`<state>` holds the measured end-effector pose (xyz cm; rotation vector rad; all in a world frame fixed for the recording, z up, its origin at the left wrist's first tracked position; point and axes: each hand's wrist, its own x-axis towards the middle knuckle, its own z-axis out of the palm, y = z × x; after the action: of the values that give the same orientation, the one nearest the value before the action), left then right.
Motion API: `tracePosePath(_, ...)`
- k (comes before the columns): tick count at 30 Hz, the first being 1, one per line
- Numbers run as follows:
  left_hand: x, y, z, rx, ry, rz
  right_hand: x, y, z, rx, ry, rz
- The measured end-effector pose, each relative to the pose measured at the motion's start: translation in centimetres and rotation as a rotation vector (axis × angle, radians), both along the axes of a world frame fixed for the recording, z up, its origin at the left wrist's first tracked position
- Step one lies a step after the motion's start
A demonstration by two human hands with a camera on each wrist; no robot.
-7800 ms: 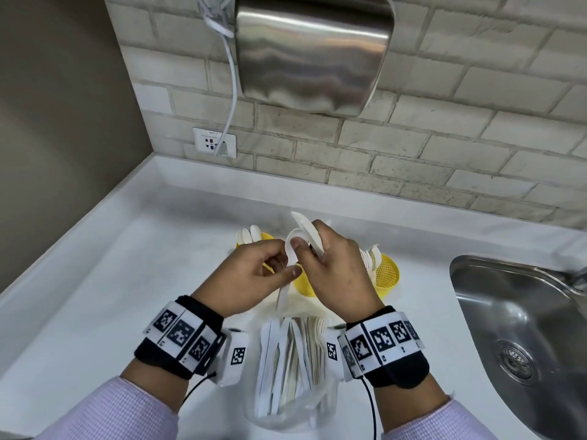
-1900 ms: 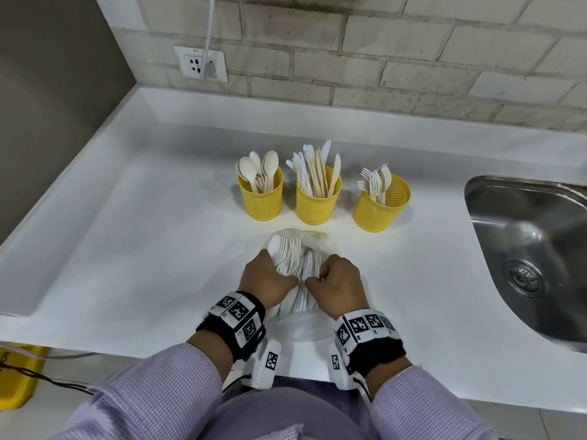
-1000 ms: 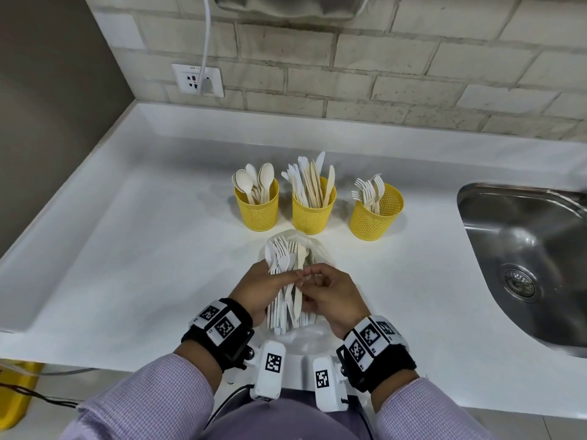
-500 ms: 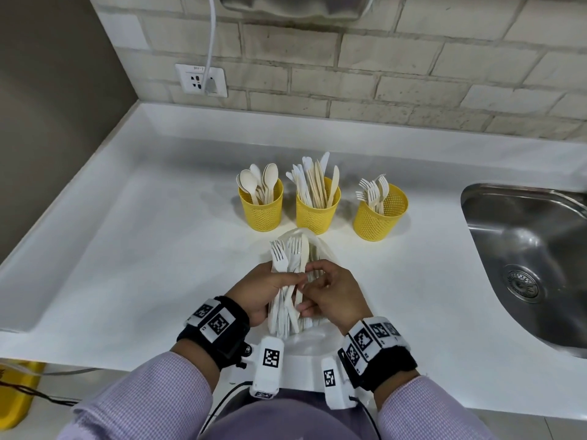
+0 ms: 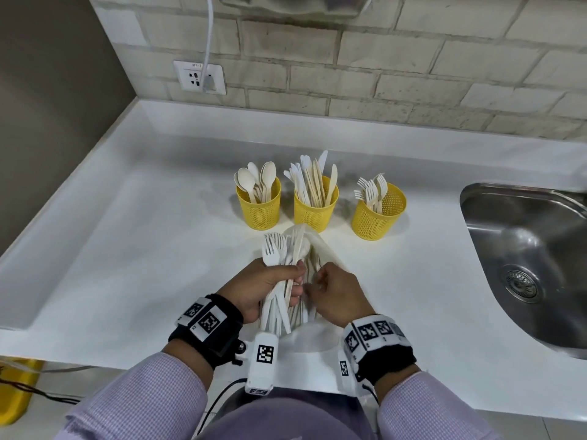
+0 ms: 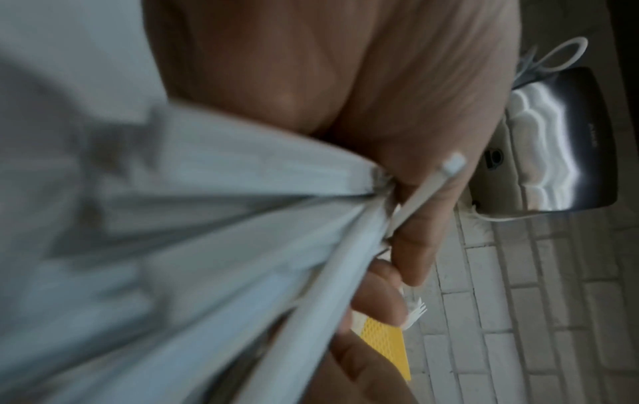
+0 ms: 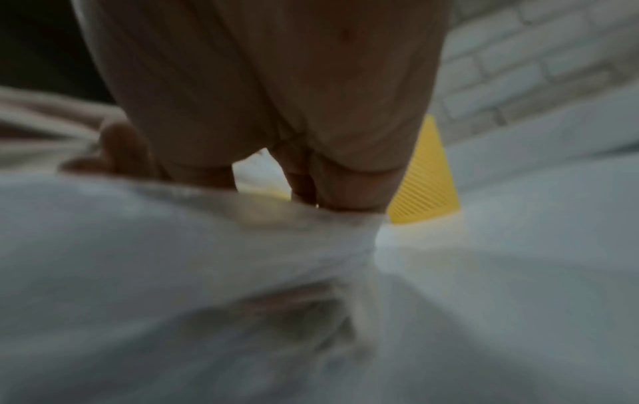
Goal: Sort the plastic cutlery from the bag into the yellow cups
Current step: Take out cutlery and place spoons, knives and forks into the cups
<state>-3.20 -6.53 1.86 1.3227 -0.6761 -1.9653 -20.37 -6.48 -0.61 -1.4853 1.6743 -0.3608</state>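
now the left hand [image 5: 260, 289] grips a bundle of plastic cutlery [image 5: 279, 265] over the bag [image 5: 320, 339] on the counter [image 5: 143, 249]; right hand [image 5: 336, 296] pinches the bag's edge, just short of three yellow cups [image 5: 316, 211].

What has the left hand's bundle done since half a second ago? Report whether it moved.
Yes. The cutlery bundle gripped by the left hand has slid farther out of the bag, toward the middle yellow cup.

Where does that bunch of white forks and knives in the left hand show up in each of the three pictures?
Head: bunch of cutlery at centre, gripped by the left hand.
Left wrist: blurred handles fill the left; fork tines at lower right.
Right wrist: not clearly in it; blurred bag only.
Shared landmark: a yellow cup.
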Motion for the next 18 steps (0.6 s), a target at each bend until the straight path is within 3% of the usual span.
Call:
tracePosePath(7,-0.1,-0.3,1.8,0.046,0.161,0.034,2.3,-0.2,0.5,-0.074,0.403,0.172)
tracePosePath(14,-0.3,-0.6,1.8,-0.008,0.010,0.031,2.9,-0.5,0.5,-0.081,0.457,0.216)
tracePosePath(16,-0.2,-0.4,1.9,0.014,0.065,-0.012,2.9,-0.6,0.3,-0.096,0.454,0.232)
tracePosePath(18,0.0,-0.3,2.1,0.077,0.245,-0.005,2.7,-0.9,0.1,-0.069,0.396,0.210)
